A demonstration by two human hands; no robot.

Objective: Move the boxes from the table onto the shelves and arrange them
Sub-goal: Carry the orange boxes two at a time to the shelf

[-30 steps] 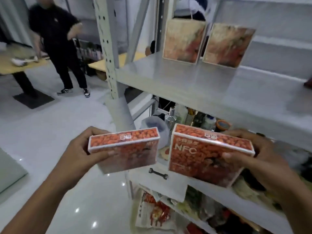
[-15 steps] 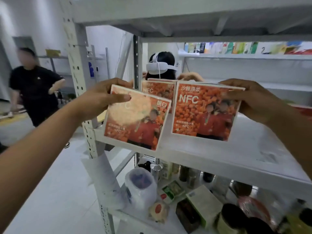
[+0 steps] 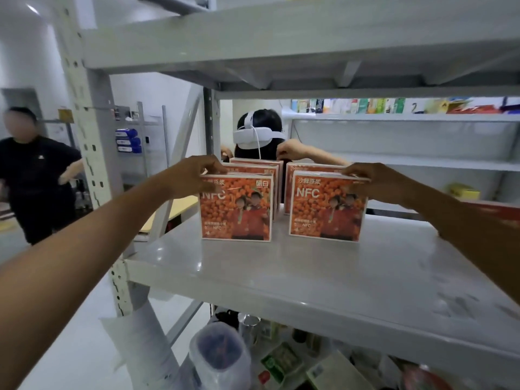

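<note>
Two orange NFC boxes stand upright on the grey metal shelf (image 3: 323, 277), faces toward me. My left hand (image 3: 197, 175) grips the top left corner of the left box (image 3: 239, 212), thumb on its face and fingers over the top edge. My right hand (image 3: 377, 184) grips the top right corner of the right box (image 3: 326, 209). Behind each front box stand more of the same boxes (image 3: 261, 167), mostly hidden, in two rows with a gap between them.
A person with a white headset (image 3: 256, 135) stands behind the shelf, hands near the back boxes. Another person in black (image 3: 31, 175) stands at the left. The shelf upright (image 3: 90, 130) rises at left. Jars and packets (image 3: 222, 358) crowd the lower shelf. A shelf board hangs overhead.
Both boxes went from held low in front of me, up over the shelf edge, and now stand on the shelf in front of the earlier boxes, my hands still on their tops.
</note>
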